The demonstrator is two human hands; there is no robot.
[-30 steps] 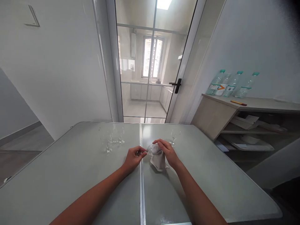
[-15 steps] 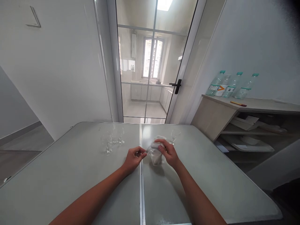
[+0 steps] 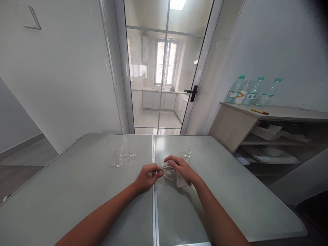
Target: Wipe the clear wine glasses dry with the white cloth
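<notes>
Near the table's centre seam, my left hand [image 3: 148, 177] is closed round the stem and foot of a clear wine glass [image 3: 170, 174], which lies tilted on its side with the bowl pointing right. My right hand [image 3: 180, 167] grips a white cloth [image 3: 182, 183] and presses it over the bowl; one end of the cloth hangs below the palm. Part of the rim is hidden by the cloth and fingers. Beyond my right hand stands another stemmed glass [image 3: 189, 150]. To the left, several clear glasses stand in a group, the nearest being a glass [image 3: 118, 159].
The pale table [image 3: 102, 201] has a metal seam down its middle. A glass door [image 3: 164, 75] with a black handle rises behind it. On the right, a wooden shelf unit [image 3: 230, 126] carries several green-capped bottles [image 3: 252, 94] and a yellow-red stick-like item [image 3: 259, 111].
My right hand and the cloth have shifted round the bowl, so more of the glass shows. The cloth's loose end now hangs farther right. My left hand keeps its grip on the stem.
</notes>
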